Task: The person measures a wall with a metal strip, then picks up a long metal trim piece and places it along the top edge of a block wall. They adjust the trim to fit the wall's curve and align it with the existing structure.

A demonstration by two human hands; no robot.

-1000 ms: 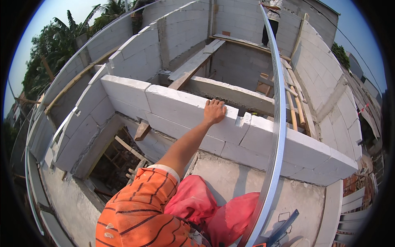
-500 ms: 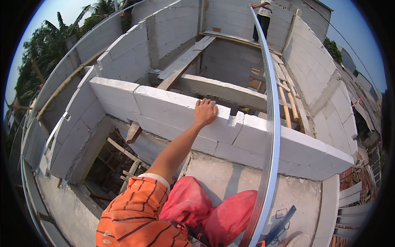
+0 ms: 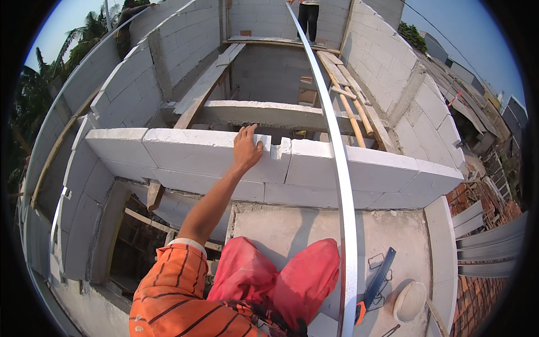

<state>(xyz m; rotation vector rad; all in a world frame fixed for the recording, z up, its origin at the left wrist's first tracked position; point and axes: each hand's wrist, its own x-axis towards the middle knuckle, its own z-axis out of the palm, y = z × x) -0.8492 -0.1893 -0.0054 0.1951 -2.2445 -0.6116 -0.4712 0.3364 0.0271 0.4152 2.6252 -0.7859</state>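
My left hand (image 3: pixel 247 147) grips the top edge of a low wall of white lightweight blocks (image 3: pixel 196 149), its fingers hooked over the edge. Just right of the hand a small notch is cut into the wall's top. A long, shiny metal bar (image 3: pixel 341 185) runs from the lower edge, past my right knee and over the wall, toward a person (image 3: pixel 309 21) at the far end. My right hand is out of sight, so whether it touches the bar is hidden. A handsaw (image 3: pixel 379 278) with a blue blade and orange handle lies right of the bar.
Beside the saw are bent wire pieces (image 3: pixel 375 262) and a pale round tub (image 3: pixel 410 301). An opening (image 3: pixel 135 247) drops away at my left. Beyond the wall, planks (image 3: pixel 210 84) and poles (image 3: pixel 351 115) span a deep gap. Another person (image 3: pixel 128 25) is at the upper left.
My view has turned right and tipped down, so the wall and far person sit further left. The tub and whole saw have come into sight. My left hand keeps its place on the wall.
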